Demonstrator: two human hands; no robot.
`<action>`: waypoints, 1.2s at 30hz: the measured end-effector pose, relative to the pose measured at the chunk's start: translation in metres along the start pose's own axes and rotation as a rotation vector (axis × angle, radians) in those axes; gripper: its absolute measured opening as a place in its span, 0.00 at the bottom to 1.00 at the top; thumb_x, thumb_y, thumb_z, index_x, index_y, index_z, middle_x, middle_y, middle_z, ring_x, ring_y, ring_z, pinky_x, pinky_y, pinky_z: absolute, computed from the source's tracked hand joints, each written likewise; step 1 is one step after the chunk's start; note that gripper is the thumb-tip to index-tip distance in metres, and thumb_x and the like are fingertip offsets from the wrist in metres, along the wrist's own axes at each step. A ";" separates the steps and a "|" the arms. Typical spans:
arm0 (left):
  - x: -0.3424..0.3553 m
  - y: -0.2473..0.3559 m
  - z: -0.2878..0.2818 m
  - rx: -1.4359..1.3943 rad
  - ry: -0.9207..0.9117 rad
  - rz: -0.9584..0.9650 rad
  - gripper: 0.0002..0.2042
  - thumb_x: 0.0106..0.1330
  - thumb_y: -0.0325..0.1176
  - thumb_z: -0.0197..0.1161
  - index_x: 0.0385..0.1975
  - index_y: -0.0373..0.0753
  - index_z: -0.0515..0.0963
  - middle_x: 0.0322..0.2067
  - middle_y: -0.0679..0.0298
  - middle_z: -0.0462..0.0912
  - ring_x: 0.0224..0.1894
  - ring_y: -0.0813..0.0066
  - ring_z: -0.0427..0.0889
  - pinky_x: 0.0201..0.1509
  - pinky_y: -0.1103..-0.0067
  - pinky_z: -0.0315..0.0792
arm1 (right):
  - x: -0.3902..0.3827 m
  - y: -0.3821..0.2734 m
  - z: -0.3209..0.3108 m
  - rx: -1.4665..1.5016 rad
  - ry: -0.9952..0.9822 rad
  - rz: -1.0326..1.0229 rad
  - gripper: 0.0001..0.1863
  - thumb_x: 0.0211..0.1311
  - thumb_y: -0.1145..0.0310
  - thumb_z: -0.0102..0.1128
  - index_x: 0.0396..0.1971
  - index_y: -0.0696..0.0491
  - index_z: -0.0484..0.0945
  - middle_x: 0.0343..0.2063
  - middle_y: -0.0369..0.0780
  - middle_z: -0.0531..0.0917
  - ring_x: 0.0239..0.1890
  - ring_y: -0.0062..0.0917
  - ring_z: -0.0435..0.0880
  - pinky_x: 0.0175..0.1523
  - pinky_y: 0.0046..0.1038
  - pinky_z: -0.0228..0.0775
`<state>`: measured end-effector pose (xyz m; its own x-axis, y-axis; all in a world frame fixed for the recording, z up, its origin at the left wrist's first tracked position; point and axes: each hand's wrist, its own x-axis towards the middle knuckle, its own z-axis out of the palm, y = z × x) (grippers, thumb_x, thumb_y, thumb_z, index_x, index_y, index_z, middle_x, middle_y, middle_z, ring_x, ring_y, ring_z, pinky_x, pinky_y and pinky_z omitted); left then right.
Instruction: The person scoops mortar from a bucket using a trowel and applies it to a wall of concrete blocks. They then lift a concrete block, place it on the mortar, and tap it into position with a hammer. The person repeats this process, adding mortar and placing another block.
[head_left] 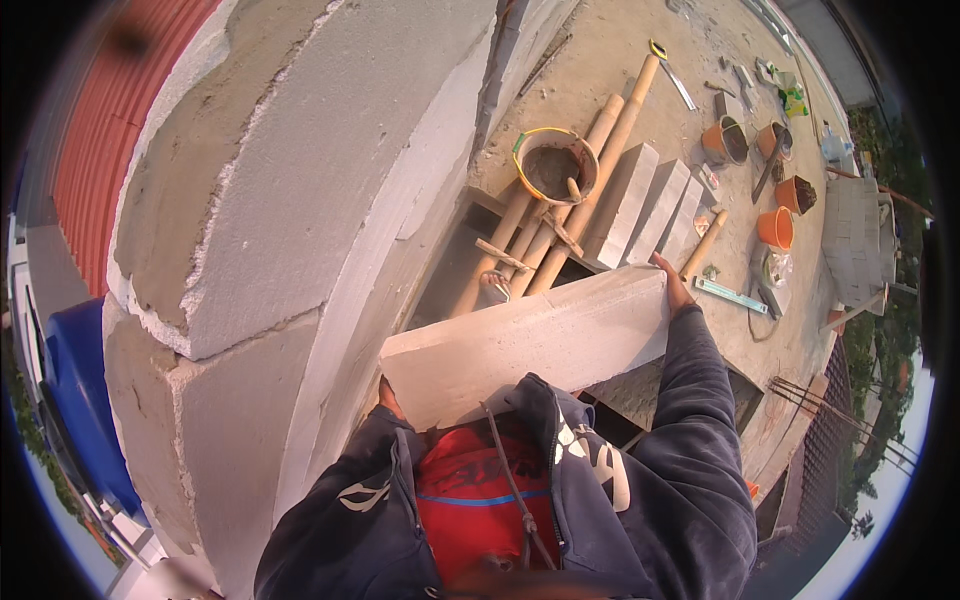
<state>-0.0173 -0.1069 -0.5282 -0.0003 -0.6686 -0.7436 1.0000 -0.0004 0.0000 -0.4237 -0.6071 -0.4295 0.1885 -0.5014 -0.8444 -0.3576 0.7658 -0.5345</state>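
Note:
A long pale aerated concrete block [530, 340] is held level in front of my chest. At its left end my left hand [390, 398] grips it, with most of the fingers hidden behind the block. My right hand [677, 285] is wrapped round the right end, its fingertips over the far top edge. Close by on the left rises a wall of large blocks [300, 150] with rough mortar along its top. Beyond the held block stand several more pale blocks [625, 205] in a row.
A bucket of grey mortar [557, 168] with a yellow rim sits over bamboo poles [600, 170]. My foot [495, 285] shows among the poles. Orange buckets [775, 228], a handsaw [678, 85] and a light-blue level [730, 295] lie on the concrete floor to the right.

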 end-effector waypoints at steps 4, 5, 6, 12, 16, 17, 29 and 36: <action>0.053 -0.001 -0.024 0.747 0.038 0.283 0.30 0.77 0.60 0.59 0.65 0.41 0.80 0.55 0.58 0.87 0.55 0.62 0.88 0.61 0.62 0.82 | 0.002 -0.014 -0.056 0.288 -0.137 -0.056 0.46 0.72 0.27 0.54 0.63 0.59 0.81 0.55 0.47 0.89 0.55 0.39 0.89 0.65 0.38 0.79; 0.065 -0.012 0.019 0.568 0.048 0.161 0.31 0.77 0.62 0.57 0.65 0.41 0.80 0.56 0.58 0.87 0.56 0.64 0.87 0.61 0.64 0.82 | -0.005 -0.029 -0.086 0.229 -0.043 -0.128 0.50 0.70 0.23 0.51 0.67 0.58 0.78 0.60 0.47 0.86 0.60 0.40 0.86 0.68 0.39 0.76; 0.075 -0.016 0.072 0.403 0.074 0.029 0.32 0.78 0.63 0.55 0.66 0.41 0.79 0.57 0.59 0.86 0.57 0.67 0.87 0.61 0.65 0.81 | -0.017 -0.039 -0.129 0.184 0.043 -0.163 0.53 0.69 0.20 0.49 0.71 0.56 0.75 0.63 0.47 0.84 0.64 0.41 0.84 0.71 0.40 0.74; 0.028 -0.025 0.294 0.472 -0.068 0.033 0.39 0.79 0.71 0.44 0.75 0.45 0.71 0.69 0.60 0.78 0.67 0.67 0.79 0.74 0.63 0.71 | -0.120 -0.169 -0.170 0.048 0.258 -0.470 0.57 0.71 0.22 0.44 0.83 0.54 0.52 0.79 0.46 0.64 0.77 0.40 0.66 0.81 0.43 0.56; -0.058 -0.015 0.404 0.926 -0.264 0.282 0.45 0.77 0.75 0.44 0.84 0.50 0.55 0.77 0.56 0.67 0.78 0.59 0.67 0.81 0.64 0.59 | -0.171 -0.215 -0.127 0.138 0.143 -0.496 0.55 0.71 0.25 0.47 0.81 0.55 0.56 0.76 0.46 0.68 0.75 0.40 0.70 0.78 0.42 0.59; -0.081 -0.012 0.423 1.040 -0.284 0.360 0.48 0.75 0.76 0.47 0.84 0.46 0.53 0.77 0.51 0.65 0.78 0.56 0.65 0.82 0.63 0.58 | -0.180 -0.223 -0.113 0.148 0.105 -0.495 0.54 0.70 0.26 0.48 0.81 0.56 0.56 0.75 0.46 0.69 0.74 0.40 0.70 0.77 0.42 0.60; -0.363 0.003 0.455 1.151 -0.048 1.017 0.46 0.71 0.55 0.62 0.80 0.29 0.55 0.71 0.41 0.69 0.78 0.49 0.66 0.78 0.62 0.61 | -0.265 -0.346 -0.016 0.038 -0.410 -0.612 0.47 0.68 0.36 0.57 0.75 0.58 0.66 0.65 0.48 0.79 0.65 0.40 0.80 0.69 0.41 0.72; -0.442 0.007 0.354 0.524 0.000 1.009 0.39 0.72 0.51 0.57 0.78 0.34 0.61 0.68 0.48 0.76 0.67 0.56 0.80 0.70 0.62 0.76 | -0.280 -0.456 0.119 -0.384 -0.585 -0.829 0.35 0.69 0.46 0.59 0.61 0.62 0.79 0.49 0.46 0.88 0.44 0.29 0.89 0.50 0.29 0.81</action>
<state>-0.0107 -0.0747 0.0369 0.8052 -0.5398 -0.2454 0.4203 0.2276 0.8784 -0.2049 -0.7678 0.0467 0.8740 -0.4570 -0.1652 -0.1608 0.0489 -0.9858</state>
